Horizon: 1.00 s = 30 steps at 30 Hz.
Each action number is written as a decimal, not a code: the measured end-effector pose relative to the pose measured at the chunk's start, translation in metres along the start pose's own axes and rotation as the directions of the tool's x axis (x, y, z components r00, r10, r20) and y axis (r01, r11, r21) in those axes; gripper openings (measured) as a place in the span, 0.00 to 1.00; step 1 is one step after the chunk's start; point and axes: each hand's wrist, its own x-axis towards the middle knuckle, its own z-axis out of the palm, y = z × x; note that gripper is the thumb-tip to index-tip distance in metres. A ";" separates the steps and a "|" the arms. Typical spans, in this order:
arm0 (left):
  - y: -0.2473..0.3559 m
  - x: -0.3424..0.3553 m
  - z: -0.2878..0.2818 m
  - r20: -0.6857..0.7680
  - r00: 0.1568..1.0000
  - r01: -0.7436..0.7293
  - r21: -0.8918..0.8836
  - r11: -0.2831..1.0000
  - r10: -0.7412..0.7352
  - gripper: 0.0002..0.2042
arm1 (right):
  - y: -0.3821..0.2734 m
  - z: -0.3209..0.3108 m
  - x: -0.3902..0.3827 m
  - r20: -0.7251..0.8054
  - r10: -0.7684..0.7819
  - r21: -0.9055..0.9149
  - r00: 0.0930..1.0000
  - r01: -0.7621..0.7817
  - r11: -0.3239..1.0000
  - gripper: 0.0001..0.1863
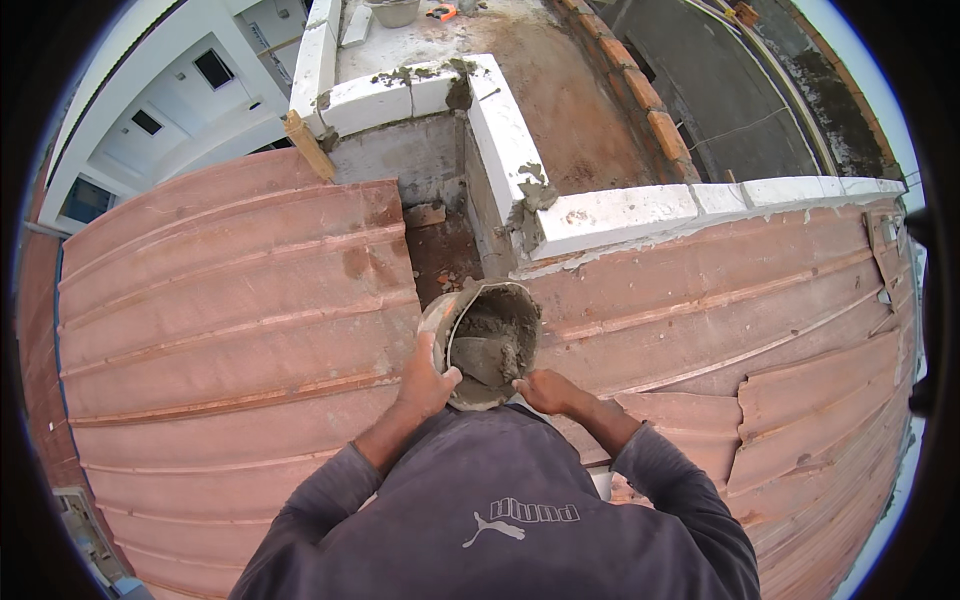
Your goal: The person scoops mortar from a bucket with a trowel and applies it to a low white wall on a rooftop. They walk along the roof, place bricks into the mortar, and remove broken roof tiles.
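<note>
A mortar-smeared bucket (432, 322) is tilted in front of my body, its mouth toward me. Wet grey mortar (512, 325) coats its inside. My left hand (425, 382) grips the bucket's left side, with the thumb near the rim. At the right side of the mouth, my right hand (546, 391) is closed around the end of a trowel, most of its handle hidden by the fingers. The trowel's flat grey blade (484, 358) lies in the mortar inside the bucket.
Ribbed reddish roof sheets (240, 300) spread on both sides, with a gap beyond the bucket. White blocks (620, 218) top the low wall ahead, with mortar at the corner. A wooden post (309, 146) stands at left; an orange-handled tool (441, 13) and a basin (395, 12) lie farther off.
</note>
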 end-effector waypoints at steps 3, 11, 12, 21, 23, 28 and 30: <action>-0.005 -0.001 0.005 -0.002 0.993 -0.115 0.003 0.993 0.115 0.34 | 0.019 -0.023 -0.011 -0.059 0.028 -0.160 0.998 -0.037 0.986 0.27; -0.015 -0.003 0.014 -0.091 0.989 -0.119 -0.004 0.993 0.118 0.31 | -0.014 -0.002 0.006 0.024 -0.034 0.000 0.999 0.034 0.999 0.24; -0.016 -0.004 0.014 -0.101 0.988 -0.115 -0.006 0.993 0.114 0.31 | -0.020 0.008 0.012 0.099 -0.118 0.089 0.988 0.109 0.990 0.24; -0.056 -0.005 0.004 -0.172 0.968 0.103 -0.383 0.918 -0.180 0.30 | -0.009 -0.019 -0.007 -0.069 -0.185 0.303 0.980 0.197 0.932 0.21; -0.067 0.007 0.004 -0.242 0.943 0.104 -0.441 0.891 -0.230 0.28 | -0.016 -0.035 0.001 -0.091 -0.108 0.183 0.990 0.123 0.975 0.21; -0.098 0.024 -0.003 -0.255 0.835 0.233 -0.638 0.734 -0.488 0.28 | -0.068 -0.067 0.026 -0.240 -0.062 -0.103 0.969 0.038 0.994 0.21; -0.111 0.020 -0.006 -0.276 0.774 0.304 -0.629 0.715 -0.571 0.29 | -0.093 -0.091 0.021 -0.200 -0.109 -0.106 0.974 0.089 0.990 0.21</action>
